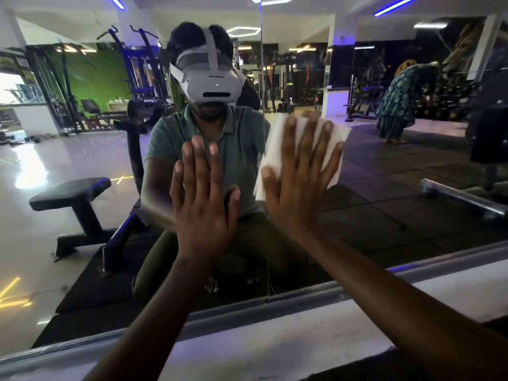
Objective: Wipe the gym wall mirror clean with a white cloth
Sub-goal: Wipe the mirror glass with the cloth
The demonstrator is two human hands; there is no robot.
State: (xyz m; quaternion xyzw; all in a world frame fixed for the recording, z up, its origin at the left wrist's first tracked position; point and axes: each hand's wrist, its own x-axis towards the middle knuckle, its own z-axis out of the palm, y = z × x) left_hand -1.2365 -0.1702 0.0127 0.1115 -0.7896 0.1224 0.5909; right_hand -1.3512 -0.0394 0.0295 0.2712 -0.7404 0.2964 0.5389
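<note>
Both forearms were bare, no sleeves reaching the left hand (204,193) or right hand (298,171); the reflection showed a green short-sleeved polo shirt (236,149), dark olive trousers (154,265), bare feet, and a white headset (211,78) with grey straps
</note>
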